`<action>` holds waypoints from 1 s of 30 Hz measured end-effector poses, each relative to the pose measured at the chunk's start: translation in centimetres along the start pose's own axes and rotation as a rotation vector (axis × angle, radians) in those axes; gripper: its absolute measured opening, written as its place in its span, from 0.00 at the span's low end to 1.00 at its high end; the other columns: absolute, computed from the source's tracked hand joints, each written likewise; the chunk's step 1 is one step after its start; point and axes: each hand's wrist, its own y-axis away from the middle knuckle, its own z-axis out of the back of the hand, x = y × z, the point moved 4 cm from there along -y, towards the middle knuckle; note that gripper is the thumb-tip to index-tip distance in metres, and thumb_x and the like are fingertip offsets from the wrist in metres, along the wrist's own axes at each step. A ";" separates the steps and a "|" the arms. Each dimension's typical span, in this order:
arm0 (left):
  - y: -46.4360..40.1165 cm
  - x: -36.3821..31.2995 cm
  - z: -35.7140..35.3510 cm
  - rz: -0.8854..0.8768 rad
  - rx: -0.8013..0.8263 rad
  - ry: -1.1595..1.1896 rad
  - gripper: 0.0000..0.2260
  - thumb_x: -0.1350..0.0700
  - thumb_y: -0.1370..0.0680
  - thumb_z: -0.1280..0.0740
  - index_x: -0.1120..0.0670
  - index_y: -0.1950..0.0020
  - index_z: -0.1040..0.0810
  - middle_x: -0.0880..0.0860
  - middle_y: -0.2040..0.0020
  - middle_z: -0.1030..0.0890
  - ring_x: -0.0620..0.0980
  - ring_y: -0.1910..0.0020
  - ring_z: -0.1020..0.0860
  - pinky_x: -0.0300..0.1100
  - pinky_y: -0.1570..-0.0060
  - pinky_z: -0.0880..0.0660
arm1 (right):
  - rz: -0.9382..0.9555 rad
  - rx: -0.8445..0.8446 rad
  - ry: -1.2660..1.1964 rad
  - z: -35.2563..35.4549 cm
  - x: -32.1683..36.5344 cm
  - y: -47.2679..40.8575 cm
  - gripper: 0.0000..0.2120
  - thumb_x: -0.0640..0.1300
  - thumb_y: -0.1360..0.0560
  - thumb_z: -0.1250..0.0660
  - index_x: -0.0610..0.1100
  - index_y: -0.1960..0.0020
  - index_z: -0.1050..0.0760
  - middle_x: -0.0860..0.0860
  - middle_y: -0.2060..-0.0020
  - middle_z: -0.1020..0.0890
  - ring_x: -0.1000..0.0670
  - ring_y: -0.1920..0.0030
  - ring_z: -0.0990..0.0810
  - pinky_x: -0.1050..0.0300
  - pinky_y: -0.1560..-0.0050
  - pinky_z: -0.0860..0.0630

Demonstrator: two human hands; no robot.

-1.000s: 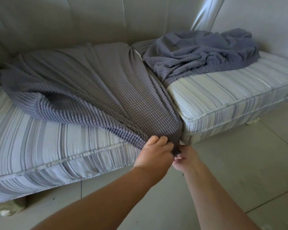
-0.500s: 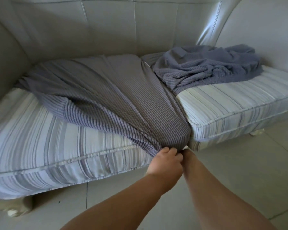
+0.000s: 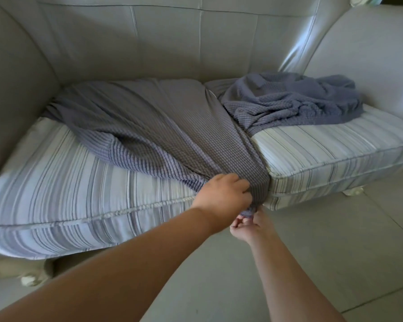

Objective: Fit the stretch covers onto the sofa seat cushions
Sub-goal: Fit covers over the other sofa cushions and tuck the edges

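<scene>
Nearest us, our right hand [image 3: 247, 225] pinches the gathered hem of the blue-grey waffle-knit stretch cover [image 3: 172, 135] below the front corner of the left striped seat cushion [image 3: 56, 182]. Our left hand [image 3: 221, 194], fingers curled, grips the same fabric on the cushion's front edge. The cover lies stretched diagonally across this cushion toward its rear left corner. We judge the knit light, soft and elastic; grip it at the elasticated hem, not mid-panel. Farther back, a second crumpled blue-grey cover [image 3: 289, 101] rests on the right striped seat cushion [image 3: 335, 147], against the grey leather sofa [image 3: 172, 43].
</scene>
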 end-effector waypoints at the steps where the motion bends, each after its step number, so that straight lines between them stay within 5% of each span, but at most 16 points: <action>1: 0.1 0.7 0.3 0.030 -0.029 0.011 0.10 0.66 0.30 0.32 0.54 0.52 0.20 0.52 0.52 0.24 0.55 0.51 0.28 0.47 0.52 0.30 | 0.008 -0.001 0.010 -0.1 -0.1 0.5 0.18 0.60 0.22 0.45 0.48 0.63 0.31 0.54 0.66 0.29 0.54 0.69 0.37 0.63 0.63 0.40; 4: 0.3 2.4 -0.1 0.148 -0.064 0.058 0.11 0.66 0.29 0.31 0.52 0.52 0.20 0.51 0.51 0.25 0.54 0.53 0.30 0.46 0.56 0.31 | 0.046 0.016 -0.026 -0.5 -1.0 1.7 0.19 0.62 0.23 0.44 0.48 0.60 0.29 0.54 0.64 0.28 0.54 0.70 0.38 0.63 0.65 0.40; 8: -0.1 3.1 -0.7 0.223 -0.002 0.273 0.07 0.63 0.24 0.34 0.52 0.54 0.19 0.47 0.49 0.26 0.50 0.48 0.32 0.46 0.49 0.28 | 0.062 0.079 -0.100 -1.3 -2.5 3.3 0.23 0.67 0.28 0.38 0.45 0.56 0.27 0.51 0.63 0.25 0.53 0.70 0.36 0.62 0.65 0.38; 13: -0.7 3.9 -1.0 0.209 -0.042 0.486 0.05 0.63 0.27 0.30 0.55 0.58 0.17 0.50 0.53 0.22 0.52 0.51 0.26 0.49 0.47 0.28 | 0.030 0.227 -0.166 -1.8 -5.1 4.1 0.24 0.65 0.32 0.33 0.44 0.68 0.28 0.51 0.74 0.28 0.53 0.71 0.35 0.61 0.65 0.40; 18: -0.6 5.0 -0.7 0.292 -0.068 0.642 0.07 0.65 0.27 0.30 0.54 0.57 0.16 0.49 0.53 0.20 0.48 0.51 0.23 0.46 0.48 0.25 | 0.028 0.362 -0.153 -2.5 -6.5 4.9 0.25 0.64 0.40 0.28 0.45 0.72 0.33 0.51 0.73 0.29 0.52 0.71 0.33 0.59 0.66 0.39; 24: -0.3 4.4 -0.2 0.365 -0.027 0.703 0.11 0.68 0.30 0.32 0.51 0.60 0.18 0.46 0.55 0.21 0.46 0.53 0.23 0.46 0.50 0.23 | 0.003 0.428 -0.091 -3.5 -7.6 7.0 0.21 0.57 0.25 0.35 0.45 0.70 0.28 0.51 0.75 0.27 0.52 0.74 0.30 0.60 0.65 0.38; 30: 2.1 4.9 1.4 0.489 -0.070 0.771 0.13 0.68 0.28 0.35 0.52 0.59 0.17 0.45 0.58 0.20 0.45 0.57 0.23 0.41 0.54 0.24 | -0.043 0.494 -0.052 -2.8 -9.6 8.1 0.18 0.60 0.28 0.33 0.44 0.57 0.21 0.50 0.68 0.25 0.50 0.65 0.28 0.58 0.63 0.36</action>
